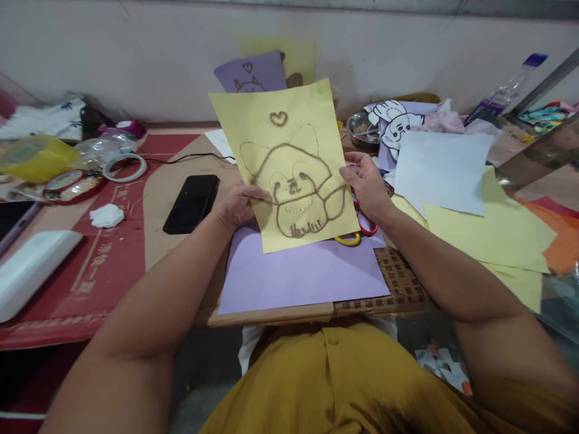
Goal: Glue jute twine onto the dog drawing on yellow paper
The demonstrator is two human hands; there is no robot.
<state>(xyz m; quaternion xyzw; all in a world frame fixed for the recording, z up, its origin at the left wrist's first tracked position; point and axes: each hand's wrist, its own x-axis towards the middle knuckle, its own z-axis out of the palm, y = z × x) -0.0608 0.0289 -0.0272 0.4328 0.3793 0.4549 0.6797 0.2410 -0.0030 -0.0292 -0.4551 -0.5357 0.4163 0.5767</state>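
A yellow sheet of paper [253, 129] with a brown-lined drawing of a fox-like animal and a small heart is held up, tilted, over the table. My left hand [239, 202] pinches its left edge, thumb on the front. On the opposite edge, my right hand [365, 181] grips the sheet between thumb and fingers. Below it lies a purple sheet of paper [303, 280], partly covered by the drawing. Scissors with red and yellow handle loops [348, 240] poke out from behind the yellow sheet's lower right corner; their blades are hidden.
A black phone [192, 204] lies left of my left hand. Tape rolls [125, 167], crumpled tissue [107, 215] and a white case [38, 271] are farther left. At right are loose white paper [446, 172], yellow sheets [493, 232], a metal bowl [363, 129] and a bottle [506, 90].
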